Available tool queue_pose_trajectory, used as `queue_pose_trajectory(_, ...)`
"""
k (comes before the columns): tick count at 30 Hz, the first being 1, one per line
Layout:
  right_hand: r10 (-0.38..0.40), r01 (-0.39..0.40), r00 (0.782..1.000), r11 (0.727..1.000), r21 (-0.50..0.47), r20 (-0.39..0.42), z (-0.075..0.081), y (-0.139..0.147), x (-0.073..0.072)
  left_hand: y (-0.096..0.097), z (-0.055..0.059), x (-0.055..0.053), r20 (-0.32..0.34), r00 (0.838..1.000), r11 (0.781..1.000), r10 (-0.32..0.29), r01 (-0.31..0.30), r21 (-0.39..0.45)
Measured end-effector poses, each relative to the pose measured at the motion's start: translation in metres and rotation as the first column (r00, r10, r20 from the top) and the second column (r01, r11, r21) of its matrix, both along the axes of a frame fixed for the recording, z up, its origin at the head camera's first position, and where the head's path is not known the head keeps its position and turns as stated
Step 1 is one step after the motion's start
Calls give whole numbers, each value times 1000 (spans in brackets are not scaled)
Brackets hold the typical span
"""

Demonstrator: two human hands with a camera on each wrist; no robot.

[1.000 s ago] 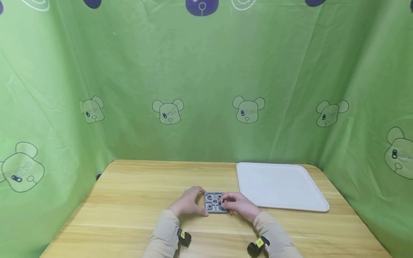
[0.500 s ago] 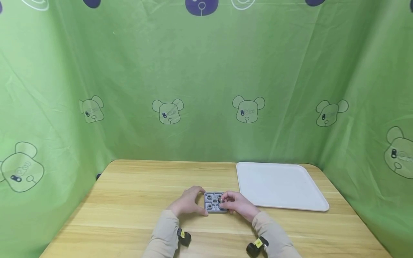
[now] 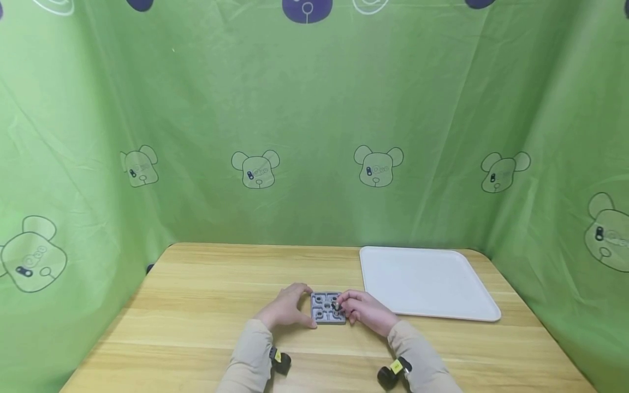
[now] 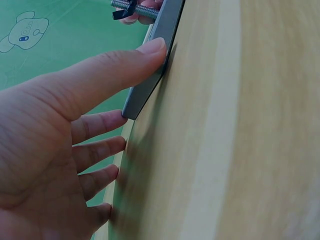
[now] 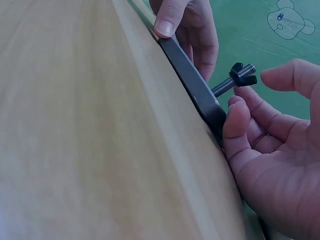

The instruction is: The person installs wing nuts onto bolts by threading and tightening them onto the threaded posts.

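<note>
On the table lies a grey square plate with a patterned, recessed face. A threaded bolt sticks up from it, carrying a black wing nut near its tip. My left hand holds the plate's left side, thumb at the near edge and a fingertip at the far corner. My right hand is at the plate's right side. One fingertip touches or nearly touches the wing nut from below, while another stands apart from it. Further fingers rest against the plate's edge.
A white tray lies behind and to the right of the plate. The wooden table ends at a green patterned curtain at the back, with more curtain on both sides.
My right fingers have shifted slightly and parted around the wing nut, which shows more plainly now. The left hand and the plate have stayed in place.
</note>
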State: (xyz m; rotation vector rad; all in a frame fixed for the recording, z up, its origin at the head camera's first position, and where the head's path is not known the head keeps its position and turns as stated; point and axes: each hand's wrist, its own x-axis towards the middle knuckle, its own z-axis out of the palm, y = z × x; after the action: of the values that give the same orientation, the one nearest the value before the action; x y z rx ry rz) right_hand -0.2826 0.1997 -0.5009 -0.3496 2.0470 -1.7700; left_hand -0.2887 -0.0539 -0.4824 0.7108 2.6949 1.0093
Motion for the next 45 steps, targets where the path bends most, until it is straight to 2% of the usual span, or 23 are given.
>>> queue_pose_trajectory(21, 24, -23, 999, 999, 22, -40, 1, -1, 1, 0, -1, -2, 3, 1000, 1000, -1, 1, -6)
queue_pose_trajectory(32, -12, 15, 998, 998, 61, -53, 3, -4, 4, 0, 0, -1, 4, 1000, 1000, 1, -1, -9)
queue_pose_trajectory(40, -66, 72, 996, 993, 89, -64, 5, -9, 6, 0, 0, -1, 8, 1000, 1000, 0, 0, -2)
queue_pose_trajectory(45, -69, 76, 995, 993, 93, -69, 5, -10, 5, 0, -1, -1, 9, 1000, 1000, 0, 0, 1)
